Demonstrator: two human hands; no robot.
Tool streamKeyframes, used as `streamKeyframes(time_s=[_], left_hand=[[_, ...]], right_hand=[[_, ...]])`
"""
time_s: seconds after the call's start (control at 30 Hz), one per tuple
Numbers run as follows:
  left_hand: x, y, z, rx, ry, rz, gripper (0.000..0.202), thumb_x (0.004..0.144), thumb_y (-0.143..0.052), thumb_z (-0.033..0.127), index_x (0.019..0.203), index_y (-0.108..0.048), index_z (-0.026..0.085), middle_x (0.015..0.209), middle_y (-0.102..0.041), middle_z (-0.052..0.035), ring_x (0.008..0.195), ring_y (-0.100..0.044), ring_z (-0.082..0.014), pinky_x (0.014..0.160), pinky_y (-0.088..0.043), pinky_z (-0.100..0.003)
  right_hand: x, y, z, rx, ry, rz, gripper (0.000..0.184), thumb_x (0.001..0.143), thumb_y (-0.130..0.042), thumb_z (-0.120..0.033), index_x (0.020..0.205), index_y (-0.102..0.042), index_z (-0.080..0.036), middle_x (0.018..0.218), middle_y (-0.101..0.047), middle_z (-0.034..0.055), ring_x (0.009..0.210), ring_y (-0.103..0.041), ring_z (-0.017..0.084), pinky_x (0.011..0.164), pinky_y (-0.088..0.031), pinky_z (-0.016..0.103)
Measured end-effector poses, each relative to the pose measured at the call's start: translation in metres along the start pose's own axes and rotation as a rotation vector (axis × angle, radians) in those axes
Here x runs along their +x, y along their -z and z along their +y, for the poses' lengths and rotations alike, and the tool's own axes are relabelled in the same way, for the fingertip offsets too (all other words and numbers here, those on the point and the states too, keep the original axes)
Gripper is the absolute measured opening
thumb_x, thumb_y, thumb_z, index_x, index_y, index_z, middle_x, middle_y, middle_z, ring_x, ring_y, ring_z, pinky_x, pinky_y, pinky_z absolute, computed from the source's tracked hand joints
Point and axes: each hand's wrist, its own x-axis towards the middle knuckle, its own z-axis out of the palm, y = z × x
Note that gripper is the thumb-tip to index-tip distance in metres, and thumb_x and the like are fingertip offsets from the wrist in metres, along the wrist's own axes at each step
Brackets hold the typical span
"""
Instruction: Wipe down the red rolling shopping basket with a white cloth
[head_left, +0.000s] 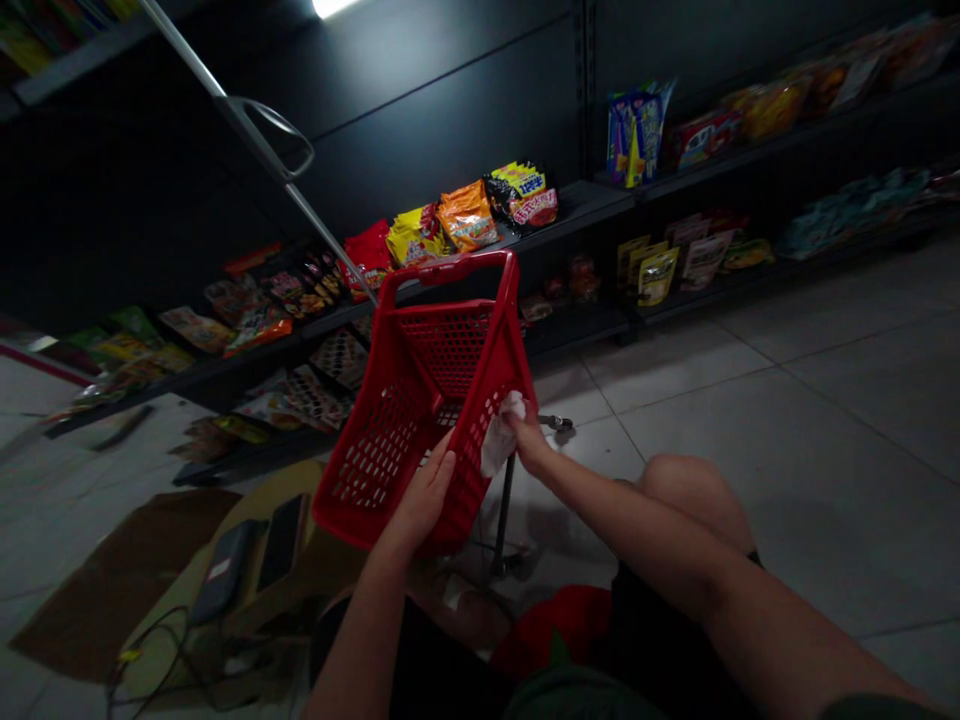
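Observation:
A red plastic shopping basket (375, 470) with slotted sides and a handle bar at its far end stands tilted in front of me, on a thin frame with dark wheels. My left hand (426, 500) is closed over the basket's near rim, thumb and fingers on either side. Against the basket's right outer side, my right hand (529, 438) presses a crumpled white cloth (496, 445), closed around it. Part of the cloth hangs below the fingers.
Dark shelves (585, 205) with snack packets (469, 215) run behind the basket. A metal pole (322, 230) with a loop handle rises at the back left. At lower left, a round stool-like surface (180, 585) bears a phone (283, 540), a dark case (225, 570) and cables. My knees are close by.

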Motion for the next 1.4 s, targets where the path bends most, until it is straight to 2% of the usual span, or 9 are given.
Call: streamKeyframes(time_s=[0.13, 0.23, 0.43, 0.53, 0.73, 0.83, 1.1, 1.23, 1.4], left_hand=[[0.006, -0.001, -0.003, -0.081, 0.037, 0.011, 0.059, 0.098, -0.026, 0.052, 0.145, -0.043, 0.020, 0.155, -0.041, -0.0066, 0.145, -0.032, -0.0161, 0.122, -0.020, -0.037], [0.007, 0.000, -0.007, -0.101, 0.072, 0.021, 0.061, 0.098, -0.026, 0.054, 0.145, -0.044, 0.018, 0.155, -0.041, -0.0075, 0.146, -0.032, -0.0175, 0.122, -0.021, -0.037], [0.002, 0.000, -0.007, -0.158, 0.066, -0.018, 0.059, 0.099, -0.027, 0.054, 0.145, -0.044, 0.023, 0.154, -0.043, -0.0041, 0.145, -0.033, -0.0180, 0.122, -0.022, -0.038], [0.003, -0.002, -0.005, -0.152, 0.075, -0.006, 0.058, 0.099, -0.029, 0.053, 0.144, -0.046, 0.022, 0.154, -0.043, -0.0042, 0.146, -0.032, -0.0178, 0.123, -0.018, -0.039], [0.012, -0.010, -0.004, -0.209, 0.087, -0.002, 0.057, 0.098, -0.031, 0.051, 0.145, -0.045, 0.021, 0.154, -0.042, -0.0046, 0.145, -0.034, -0.0186, 0.122, -0.022, -0.038], [0.012, -0.009, -0.003, -0.194, 0.104, 0.008, 0.057, 0.099, -0.030, 0.051, 0.145, -0.045, 0.022, 0.155, -0.041, -0.0046, 0.145, -0.034, -0.0190, 0.121, -0.025, -0.038], [-0.004, -0.005, 0.005, -0.078, 0.102, -0.028, 0.058, 0.099, -0.029, 0.053, 0.145, -0.044, 0.021, 0.155, -0.041, -0.0039, 0.147, -0.030, -0.0176, 0.123, -0.019, -0.036], [-0.002, -0.008, 0.006, -0.047, 0.077, -0.013, 0.058, 0.098, -0.030, 0.053, 0.144, -0.046, 0.022, 0.153, -0.044, -0.0042, 0.145, -0.033, -0.0187, 0.122, -0.022, -0.036], [0.003, -0.008, -0.002, -0.081, 0.089, -0.021, 0.060, 0.098, -0.032, 0.053, 0.145, -0.044, 0.019, 0.154, -0.042, -0.0060, 0.145, -0.032, -0.0189, 0.122, -0.023, -0.035]], right_hand=[[-0.114, -0.022, -0.005, 0.057, 0.025, -0.466, 0.048, 0.072, -0.059, -0.019, 0.118, -0.052, -0.032, 0.103, -0.062, 0.0008, 0.087, -0.061, 0.020, 0.079, -0.052, 0.035], [-0.138, -0.016, -0.007, -0.003, 0.224, -0.677, 0.036, 0.071, -0.064, -0.016, 0.102, -0.062, -0.033, 0.104, -0.060, 0.0012, 0.097, -0.059, 0.023, 0.087, -0.049, 0.039], [0.008, 0.004, -0.019, -0.111, 0.134, 0.034, 0.017, 0.074, -0.056, -0.018, 0.088, -0.064, -0.020, 0.094, -0.059, 0.0055, 0.094, -0.055, 0.023, 0.092, -0.044, 0.040], [0.025, -0.001, -0.024, -0.087, 0.088, 0.121, 0.029, 0.075, -0.055, -0.020, 0.104, -0.061, -0.020, 0.107, -0.059, 0.0078, 0.103, -0.053, 0.024, 0.098, -0.042, 0.041], [-0.111, -0.009, -0.018, -0.113, 0.321, -0.449, 0.037, 0.074, -0.060, -0.013, 0.109, -0.062, -0.025, 0.109, -0.051, 0.0056, 0.104, -0.051, 0.022, 0.093, -0.044, 0.035], [-0.111, 0.003, -0.015, -0.152, 0.413, -0.694, 0.025, 0.070, -0.063, -0.012, 0.091, -0.070, -0.025, 0.093, -0.053, 0.0019, 0.092, -0.053, 0.020, 0.086, -0.045, 0.032], [0.051, 0.031, 0.003, -0.133, -0.002, 0.156, 0.023, 0.071, -0.048, -0.022, 0.090, -0.060, -0.019, 0.090, -0.059, 0.0044, 0.089, -0.053, 0.022, 0.083, -0.044, 0.035], [-0.026, 0.002, 0.017, -0.118, -0.033, 0.109, 0.013, 0.070, -0.055, -0.022, 0.082, -0.054, -0.021, 0.090, -0.058, 0.0027, 0.092, -0.053, 0.021, 0.085, -0.044, 0.034], [-0.130, -0.016, 0.027, -0.025, 0.150, -0.491, 0.023, 0.064, -0.062, -0.008, 0.082, -0.057, -0.022, 0.100, -0.055, 0.0014, 0.095, -0.053, 0.019, 0.086, -0.044, 0.030]])
